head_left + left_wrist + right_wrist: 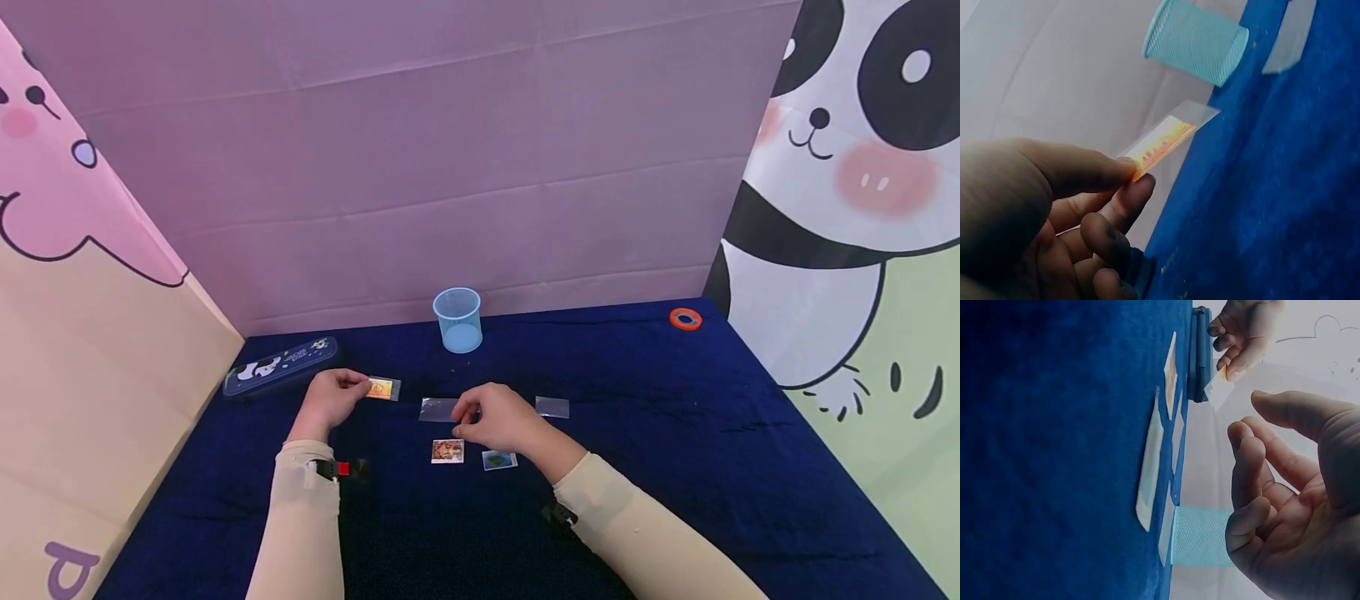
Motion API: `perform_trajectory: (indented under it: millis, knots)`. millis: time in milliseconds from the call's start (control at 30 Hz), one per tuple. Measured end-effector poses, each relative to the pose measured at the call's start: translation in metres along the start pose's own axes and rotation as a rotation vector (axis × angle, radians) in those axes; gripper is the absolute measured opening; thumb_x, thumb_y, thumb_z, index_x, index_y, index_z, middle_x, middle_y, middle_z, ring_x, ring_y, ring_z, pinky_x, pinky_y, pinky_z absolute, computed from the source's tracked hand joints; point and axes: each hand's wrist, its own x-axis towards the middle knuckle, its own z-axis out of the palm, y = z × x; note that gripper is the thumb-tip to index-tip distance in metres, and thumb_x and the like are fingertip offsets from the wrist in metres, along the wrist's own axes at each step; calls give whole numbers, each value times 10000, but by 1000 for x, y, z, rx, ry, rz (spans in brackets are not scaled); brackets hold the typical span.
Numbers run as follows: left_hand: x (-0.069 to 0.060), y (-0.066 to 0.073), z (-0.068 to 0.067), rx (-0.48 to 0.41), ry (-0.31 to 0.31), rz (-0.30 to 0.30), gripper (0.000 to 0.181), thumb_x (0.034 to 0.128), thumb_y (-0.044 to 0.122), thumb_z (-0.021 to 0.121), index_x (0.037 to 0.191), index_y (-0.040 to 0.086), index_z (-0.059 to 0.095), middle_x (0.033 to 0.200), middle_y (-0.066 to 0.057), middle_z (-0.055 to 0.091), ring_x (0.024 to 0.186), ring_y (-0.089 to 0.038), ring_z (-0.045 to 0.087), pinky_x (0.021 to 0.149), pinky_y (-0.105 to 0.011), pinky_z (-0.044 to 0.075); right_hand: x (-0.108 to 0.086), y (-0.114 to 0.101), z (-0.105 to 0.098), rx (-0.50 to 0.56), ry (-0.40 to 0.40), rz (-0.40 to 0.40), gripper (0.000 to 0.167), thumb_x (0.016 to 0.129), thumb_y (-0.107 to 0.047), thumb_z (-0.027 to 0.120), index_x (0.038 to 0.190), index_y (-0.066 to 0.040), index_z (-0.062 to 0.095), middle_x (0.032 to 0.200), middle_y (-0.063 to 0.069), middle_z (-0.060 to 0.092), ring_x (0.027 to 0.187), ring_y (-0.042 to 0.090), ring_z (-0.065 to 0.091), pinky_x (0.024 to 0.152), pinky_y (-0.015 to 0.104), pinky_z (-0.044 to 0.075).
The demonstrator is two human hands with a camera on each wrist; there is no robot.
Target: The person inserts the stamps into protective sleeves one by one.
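Observation:
My left hand (pixel 332 402) pinches a small orange-and-yellow card in a clear plastic sleeve (pixel 1166 140) between thumb and forefinger, lifted off the cloth in the left wrist view. A strip of the sleeve reaches past the card's far end. My right hand (pixel 498 421) hovers over the middle, its fingers loosely bent and nothing between thumb and fingertips in the right wrist view. Partly behind it lies a clear sleeve (pixel 435 410); another clear sleeve (pixel 552 407) lies to its right. Nearer me are a reddish-brown picture card (pixel 447 452) and a blue-green card (pixel 500 461).
A light blue mesh cup (pixel 458 321) stands at the back middle. The dark blue pencil case (pixel 281 367) with a panda print lies at the back left. An orange roll of tape (pixel 686 319) is at the far right on the dark blue cloth (pixel 712 467).

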Motion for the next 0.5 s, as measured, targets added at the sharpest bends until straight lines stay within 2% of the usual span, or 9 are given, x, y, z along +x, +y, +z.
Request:
perform_trajectory:
  millis: [267, 500]
  knots:
    - [5, -16, 1, -4, -27, -31, 242, 1037, 218, 675, 1189, 47, 753, 1162, -173, 698, 970, -309, 601, 871, -448, 492, 2, 3, 6, -23, -55, -10, 123, 910, -127, 804, 1030, -109, 780, 872, -89, 679, 820, 98, 631, 788, 359, 534]
    - [9, -27, 8, -48, -45, -58, 208, 1001, 220, 727, 1128, 58, 760, 1094, -141, 714, 938, -290, 594, 842, -428, 467, 2, 3, 8, -34, -116, 38, 95, 907, -151, 823, 987, -153, 771, 873, -72, 663, 831, 119, 616, 801, 387, 518]
